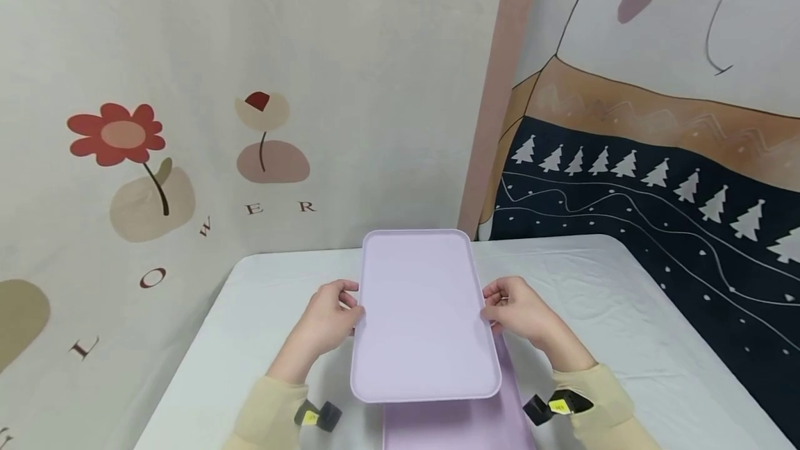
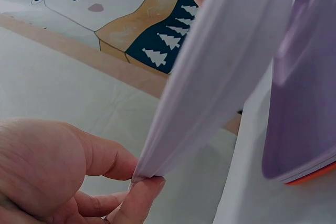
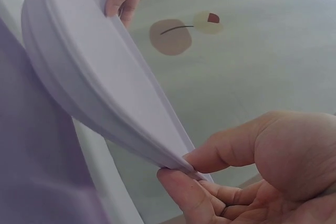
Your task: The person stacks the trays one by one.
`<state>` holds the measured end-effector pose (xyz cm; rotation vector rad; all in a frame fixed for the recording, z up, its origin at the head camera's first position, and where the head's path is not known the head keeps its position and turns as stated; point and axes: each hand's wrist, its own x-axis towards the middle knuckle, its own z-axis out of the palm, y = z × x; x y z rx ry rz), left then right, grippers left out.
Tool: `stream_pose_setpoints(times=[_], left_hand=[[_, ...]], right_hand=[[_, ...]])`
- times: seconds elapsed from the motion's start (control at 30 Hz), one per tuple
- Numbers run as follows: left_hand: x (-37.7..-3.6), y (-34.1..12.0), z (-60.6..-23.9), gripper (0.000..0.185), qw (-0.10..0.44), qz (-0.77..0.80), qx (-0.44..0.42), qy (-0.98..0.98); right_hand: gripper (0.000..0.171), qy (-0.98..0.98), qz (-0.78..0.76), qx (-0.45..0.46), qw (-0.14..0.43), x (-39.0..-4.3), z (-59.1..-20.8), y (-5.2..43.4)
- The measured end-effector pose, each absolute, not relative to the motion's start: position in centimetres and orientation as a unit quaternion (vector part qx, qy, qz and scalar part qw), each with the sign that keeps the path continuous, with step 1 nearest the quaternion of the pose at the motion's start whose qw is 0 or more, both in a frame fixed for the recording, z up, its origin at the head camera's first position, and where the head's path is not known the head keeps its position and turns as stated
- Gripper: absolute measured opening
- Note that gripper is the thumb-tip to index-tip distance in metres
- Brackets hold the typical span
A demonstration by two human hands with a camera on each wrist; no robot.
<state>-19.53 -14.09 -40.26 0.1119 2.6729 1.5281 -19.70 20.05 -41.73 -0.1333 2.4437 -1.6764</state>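
A pale lilac rectangular tray [image 1: 425, 318] with rounded corners and a low rim is held up, tilted, its inner face toward the head camera. My left hand [image 1: 328, 318] pinches its left edge between thumb and fingers; in the left wrist view the thumb and fingertips meet at the rim. On the opposite edge, my right hand [image 1: 519, 307] has the same pinch grip, seen close in the right wrist view. Below the raised tray lies a darker purple tray [image 1: 462, 429], partly hidden by it. An orange edge [image 2: 315, 174] peeks out under the purple tray in the left wrist view.
The trays are over a white-covered table [image 1: 662, 367]. Behind it hangs a pale cloth wall [image 1: 387, 89] printed with flowers and letters. To the right, a dark cloth [image 1: 625, 221] with white trees borders the table. Both wrists carry small black cameras [image 1: 329, 417].
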Motion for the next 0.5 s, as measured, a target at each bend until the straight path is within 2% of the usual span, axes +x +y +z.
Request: stream_pose_setpoints(times=[0.5], left_hand=[[-18.3,-12.8,-41.7,0.041,0.049,0.503,0.048,0.861]], right_hand=[[0.029,0.817,-0.569,-0.031,0.088,-17.1,-42.7,21.3]])
